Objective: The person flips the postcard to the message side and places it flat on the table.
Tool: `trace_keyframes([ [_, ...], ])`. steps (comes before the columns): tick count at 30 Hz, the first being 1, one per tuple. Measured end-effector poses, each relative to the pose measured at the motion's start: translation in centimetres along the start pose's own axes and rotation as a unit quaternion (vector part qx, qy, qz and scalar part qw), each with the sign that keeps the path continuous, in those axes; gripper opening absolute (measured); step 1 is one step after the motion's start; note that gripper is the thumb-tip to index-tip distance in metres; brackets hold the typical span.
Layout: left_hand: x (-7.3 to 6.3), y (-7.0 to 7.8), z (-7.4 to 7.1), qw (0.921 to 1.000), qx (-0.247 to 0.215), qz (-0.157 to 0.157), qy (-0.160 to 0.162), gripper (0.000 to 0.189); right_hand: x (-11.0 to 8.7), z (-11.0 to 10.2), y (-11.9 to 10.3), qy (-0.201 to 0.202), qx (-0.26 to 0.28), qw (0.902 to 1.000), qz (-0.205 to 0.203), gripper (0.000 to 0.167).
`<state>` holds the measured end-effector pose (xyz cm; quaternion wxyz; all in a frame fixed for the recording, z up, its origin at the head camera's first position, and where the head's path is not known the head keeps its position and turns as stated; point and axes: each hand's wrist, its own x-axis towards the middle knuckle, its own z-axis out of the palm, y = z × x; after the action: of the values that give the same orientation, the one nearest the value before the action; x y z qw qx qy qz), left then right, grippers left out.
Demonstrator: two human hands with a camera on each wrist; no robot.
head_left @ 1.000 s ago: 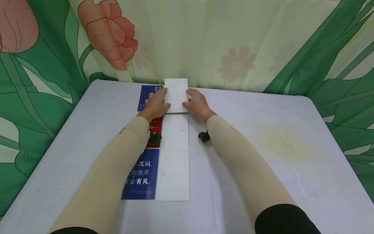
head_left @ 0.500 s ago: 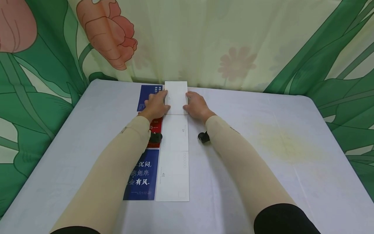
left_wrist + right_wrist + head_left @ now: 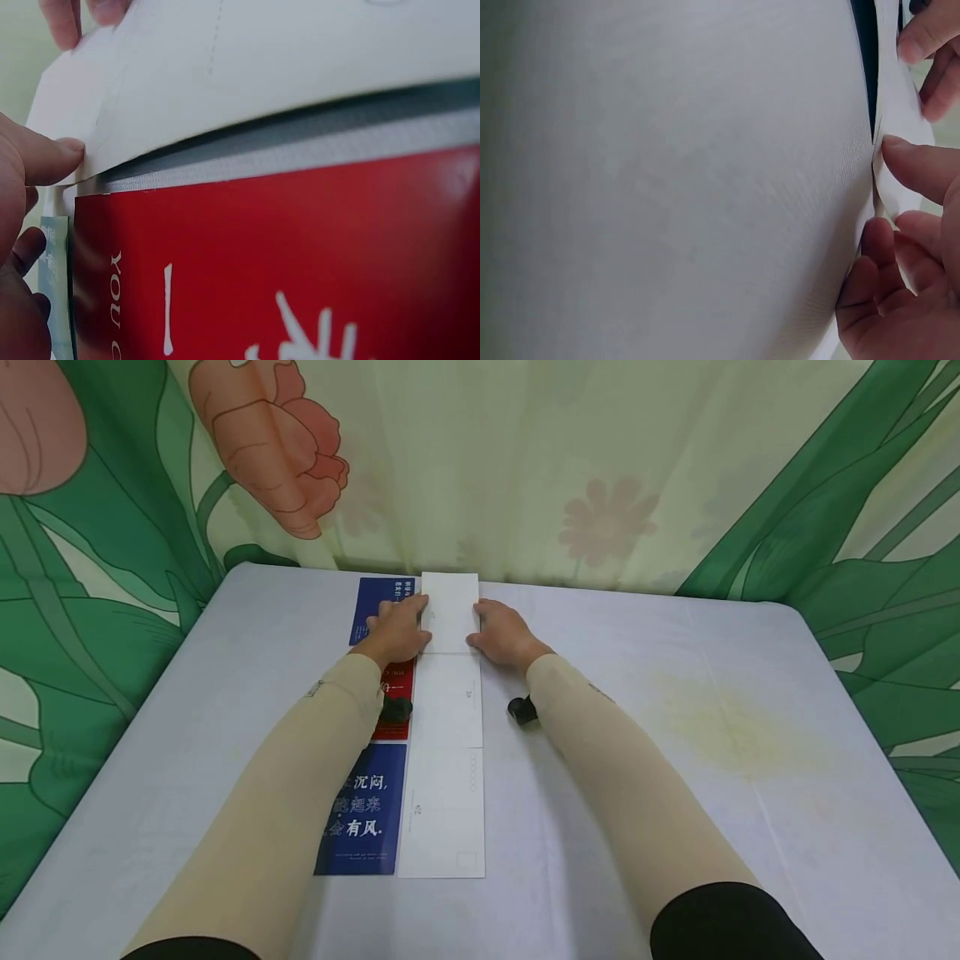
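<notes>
At the table's far edge a white postcard point(image 3: 450, 612) lies at the top of a column of white cards. My left hand point(image 3: 395, 628) pinches its left edge between thumb and fingers; in the left wrist view the thumb point(image 3: 60, 156) touches the card's edge. On the opposite edge my right hand point(image 3: 507, 632) grips it the same way, and the right wrist view shows the thumb point(image 3: 915, 161) on the rim. Below it, nearly edge to edge, come a second white postcard point(image 3: 450, 697) and a third white postcard point(image 3: 444, 814).
Left of the white column lie a blue card point(image 3: 371, 597), a red card point(image 3: 397, 677) and another blue card point(image 3: 365, 827) with white lettering, partly covered by the left arm. They rest on a white tablecloth point(image 3: 645, 710). A flowered curtain point(image 3: 487, 468) hangs behind the far edge.
The held postcard has come down and slightly toward me, so its near edge now meets the second white postcard. Both hands keep their hold on its sides.
</notes>
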<state>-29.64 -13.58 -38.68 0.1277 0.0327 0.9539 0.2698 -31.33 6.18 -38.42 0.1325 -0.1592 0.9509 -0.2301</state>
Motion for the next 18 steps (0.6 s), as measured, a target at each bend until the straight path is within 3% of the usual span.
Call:
trace_keyframes([
  [10,0.22,-0.02,-0.01,0.9993,0.006,-0.033,-0.013,0.069,0.05,0.16,0.37,-0.024,0.023,0.9993,0.019,0.063],
  [18,0.19,-0.07,0.13,0.9994,0.015,-0.028,-0.014,0.066,-0.1,0.24,0.51,-0.032,0.038,0.9984,0.028,0.063],
])
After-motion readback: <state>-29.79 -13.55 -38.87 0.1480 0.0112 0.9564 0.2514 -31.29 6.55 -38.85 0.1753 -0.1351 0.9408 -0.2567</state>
